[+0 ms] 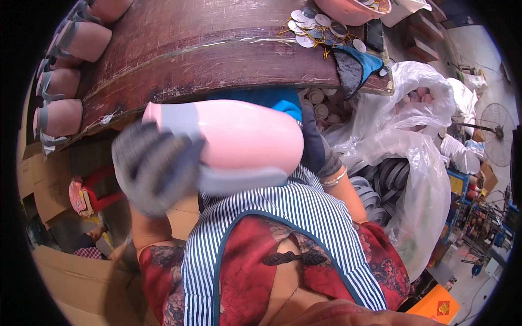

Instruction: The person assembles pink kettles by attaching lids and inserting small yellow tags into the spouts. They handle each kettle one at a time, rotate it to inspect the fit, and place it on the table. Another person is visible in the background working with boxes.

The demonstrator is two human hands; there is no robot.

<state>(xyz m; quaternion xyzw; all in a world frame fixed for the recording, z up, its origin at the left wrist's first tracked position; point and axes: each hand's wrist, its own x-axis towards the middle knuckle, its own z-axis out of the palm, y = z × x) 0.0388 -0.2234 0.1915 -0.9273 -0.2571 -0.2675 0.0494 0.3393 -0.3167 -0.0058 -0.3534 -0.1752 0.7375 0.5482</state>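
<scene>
A pink jug (pixel 250 138) with a grey collar and grey handle lies sideways in front of my striped apron, its base to the right. My left hand (pixel 157 168), in a grey glove and blurred by motion, is wrapped round its collar end. At the base, my right hand (pixel 318 144), also gloved, holds the jug from the far side; its fingertips are hidden behind the jug. The jug's grey handle (pixel 242 180) faces me.
Similar jugs (pixel 62 117) line the wooden table's (pixel 217 62) left edge. White discs with yellow cords (pixel 321 27), a pink basin (pixel 356 11) and a blue-black cloth (pixel 356 68) are at its far right. Clear bags (pixel 429 201) at my right hold grey parts (pixel 375 190). A red stool (pixel 98 190) stands left.
</scene>
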